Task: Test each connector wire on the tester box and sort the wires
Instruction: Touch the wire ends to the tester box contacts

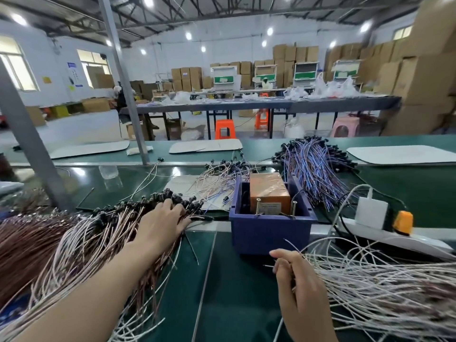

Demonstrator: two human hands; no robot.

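The person's left hand (162,223) is stretched out over the big heap of pinkish-brown wires (81,245) on the left of the green bench top (222,292). Its fingers are fairly straight and spread, the fingertips resting on the black connector ends (148,201) along the heap's far edge. Whether they pinch a single wire cannot be told.

Over on the right, the right hand (301,292) is curled tight round a bundle of white wires (370,287), which fans out towards the right edge of the view.

Between the two hands and a little farther back sits the orange tester box wrapped in clear tape (269,191). It stands inside a dark blue plastic bin (269,235), with two metal pins (258,206) sticking up at its near edge, and both hands are apart from it.

Behind the bin, a spread of purple and blue wires (318,169) lies to the right and a thinner scatter of loose wires (217,178) to the left. Just right of the bin, a white power strip (394,236) carries a white adapter (372,212) and an orange plug (403,222).
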